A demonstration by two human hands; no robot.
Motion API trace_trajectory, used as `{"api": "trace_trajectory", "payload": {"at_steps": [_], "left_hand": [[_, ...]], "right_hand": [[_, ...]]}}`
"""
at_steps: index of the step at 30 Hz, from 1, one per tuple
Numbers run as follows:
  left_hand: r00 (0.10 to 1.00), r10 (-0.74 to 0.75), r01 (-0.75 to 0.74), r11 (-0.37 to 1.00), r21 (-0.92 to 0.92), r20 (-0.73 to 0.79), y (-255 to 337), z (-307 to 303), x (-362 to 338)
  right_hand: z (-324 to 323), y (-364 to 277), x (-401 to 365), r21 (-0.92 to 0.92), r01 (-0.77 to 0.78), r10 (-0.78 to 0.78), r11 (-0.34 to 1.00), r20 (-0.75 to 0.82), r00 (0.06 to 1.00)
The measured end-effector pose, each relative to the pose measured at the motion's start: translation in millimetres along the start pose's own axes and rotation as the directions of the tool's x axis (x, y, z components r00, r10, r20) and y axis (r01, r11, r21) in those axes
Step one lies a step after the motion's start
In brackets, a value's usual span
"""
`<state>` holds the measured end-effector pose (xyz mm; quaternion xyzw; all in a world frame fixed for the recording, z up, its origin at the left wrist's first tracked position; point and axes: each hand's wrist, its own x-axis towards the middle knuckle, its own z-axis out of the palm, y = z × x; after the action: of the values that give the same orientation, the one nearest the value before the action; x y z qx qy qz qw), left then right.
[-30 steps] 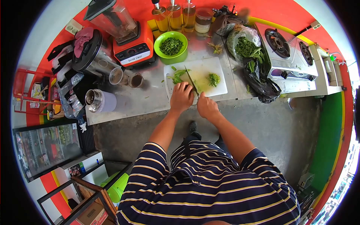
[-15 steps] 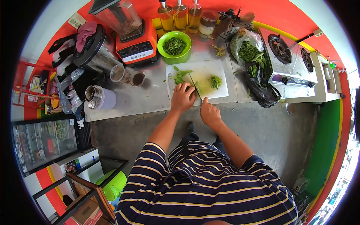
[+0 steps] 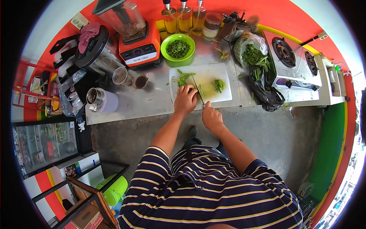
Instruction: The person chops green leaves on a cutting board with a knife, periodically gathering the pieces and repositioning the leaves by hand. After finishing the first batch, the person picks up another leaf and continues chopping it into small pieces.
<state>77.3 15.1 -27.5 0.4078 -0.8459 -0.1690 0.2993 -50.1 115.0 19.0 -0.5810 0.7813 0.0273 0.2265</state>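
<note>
My right hand (image 3: pixel 212 117) is wrapped round the handle of a knife (image 3: pixel 199 88), whose blade points away from me across the white cutting board (image 3: pixel 225 69). Beside the blade, my left hand (image 3: pixel 185 100) presses curled fingers onto leafy greens (image 3: pixel 183 78) at the board's left part. Some of the leaves under those fingers are hidden. A small heap of chopped greens (image 3: pixel 219 86) lies to the right of the knife. Behind the board stands a lime-green bowl (image 3: pixel 179 60) with finely cut greens in it.
An orange blender (image 3: pixel 138 49) and oil bottles (image 3: pixel 184 17) stand behind. To the left are cups (image 3: pixel 140 81) and a pale lilac container (image 3: pixel 109 101). A bag of greens (image 3: pixel 252 53), a black plastic bag (image 3: pixel 268 93) and a gas stove (image 3: pixel 292 57) are on the right.
Both hands stay almost in place. The knife handle and my right hand have shifted very slightly to the left. The whole view has dipped a few pixels.
</note>
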Motion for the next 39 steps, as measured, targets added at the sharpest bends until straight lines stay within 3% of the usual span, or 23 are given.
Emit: {"api": "trace_trajectory", "payload": {"at_steps": [4,7,15,18,24,33,39], "left_hand": [[1.000,0.020,-0.020,1.000,0.000,-0.010,3,-3,0],[0.998,-0.053,0.053,0.998,-0.029,-0.016,5,-4,1],[0.995,-0.097,0.097,0.995,-0.034,-0.022,2,-1,1],[0.991,-0.115,0.114,0.993,-0.023,-0.063,5,0,1],[0.997,-0.044,0.044,0.999,0.008,-0.059,3,2,0],[0.998,0.000,0.001,1.000,0.010,-0.055,4,-1,-1],[0.999,0.008,-0.008,1.000,-0.005,-0.053,4,-1,-1]], "right_hand": [[-17,1,13,-0.039,0.024,-0.024,0.999,-0.002,1.000],[-29,4,13,-0.044,0.068,-0.065,0.997,0.061,0.996],[-14,4,-13,0.068,-0.042,0.033,0.997,0.129,0.991],[-21,7,-12,0.048,-0.010,0.004,0.999,0.128,0.992],[-9,6,0,0.082,-0.007,0.000,0.997,0.084,0.996],[-43,11,-9,-0.001,0.068,-0.068,0.998,0.102,0.992],[-17,13,8,0.019,0.055,-0.057,0.998,0.114,0.992]]}}
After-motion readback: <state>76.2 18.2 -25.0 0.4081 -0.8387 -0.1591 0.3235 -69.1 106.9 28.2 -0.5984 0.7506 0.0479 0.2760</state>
